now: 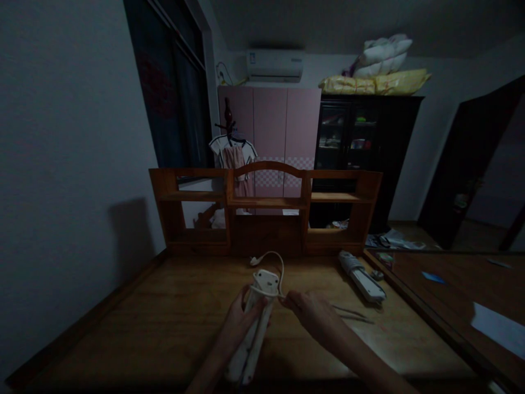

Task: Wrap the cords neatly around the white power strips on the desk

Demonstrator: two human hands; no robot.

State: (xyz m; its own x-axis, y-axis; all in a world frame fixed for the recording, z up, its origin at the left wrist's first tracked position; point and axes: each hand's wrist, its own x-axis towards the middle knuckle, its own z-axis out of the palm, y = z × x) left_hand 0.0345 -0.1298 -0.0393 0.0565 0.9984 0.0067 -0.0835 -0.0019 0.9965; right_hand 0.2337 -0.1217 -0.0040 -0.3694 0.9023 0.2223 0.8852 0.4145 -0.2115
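A white power strip (246, 353) is held at a slant over the desk's front half, its far end raised. Around that end my left hand (244, 323) is closed, thumb across the top. The strip's white cord (282, 268) loops over the far end, and my right hand (305, 309) pinches it just to the right. From there the cord curves away to its plug (255, 261), near the shelf's base. Another power strip (365, 282), wrapped in its own grey cord (349, 261), lies to the right. Two thin dark strands (350, 313) rest beyond my right hand.
A wooden shelf unit (266, 202) stands along the back of the wooden desk (135, 323). The wall (74, 180) borders the left side. On the right, a raised edge (422, 317) separates a darker surface bearing a white paper (498, 328) and a blue card (432, 277).
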